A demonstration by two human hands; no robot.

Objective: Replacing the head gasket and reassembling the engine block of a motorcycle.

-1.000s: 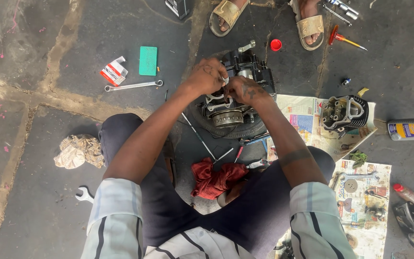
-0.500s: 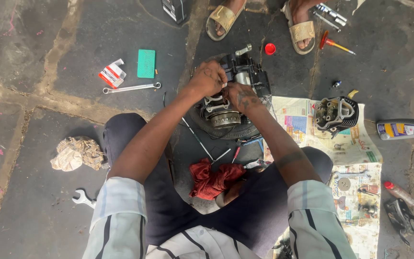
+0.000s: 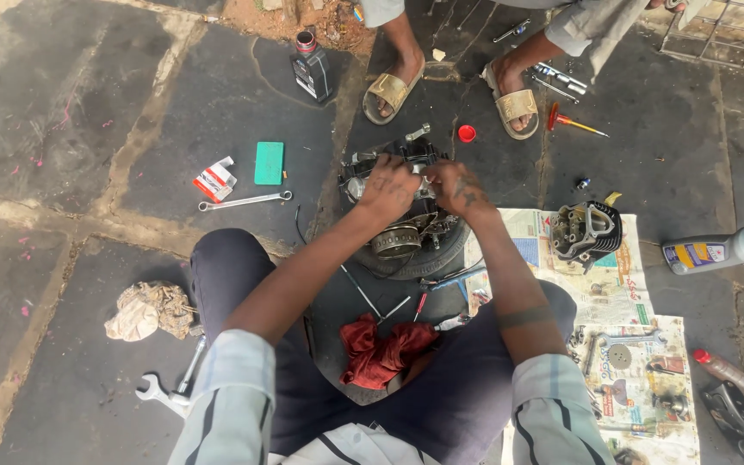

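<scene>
1. I see the engine block (image 3: 402, 232) at the centre of the frame, resting on a dark tyre (image 3: 441, 258) on the stone floor.
2. My left hand (image 3: 387, 188) lies curled over the upper part of the engine, fingers bent down against the metal; whether they pinch a small part I cannot tell.
3. My right hand (image 3: 460, 185) sits just beside it, to the right, fingers also bent onto the engine top; what it grips, if anything, is hidden.
4. A red rag (image 3: 381, 351) lies in the lower middle, between my knees.
5. Right of centre, a finned cylinder (image 3: 585, 231) stands on a sheet of newspaper (image 3: 622, 293).
6. Left of the engine lie a long spanner (image 3: 244, 201), a green card (image 3: 269, 163) and a small red and white packet (image 3: 214, 180).
7. At the lower left, a crumpled beige cloth (image 3: 150, 308) lies near another spanner (image 3: 158, 393).
8. A grey oil bottle (image 3: 716, 251) lies at the right edge, and a dark bottle (image 3: 311, 67) stands at the top.
9. Another person's sandalled feet (image 3: 396, 89) stand at the top, near a red screwdriver (image 3: 572, 121) and a red cap (image 3: 467, 133).
</scene>
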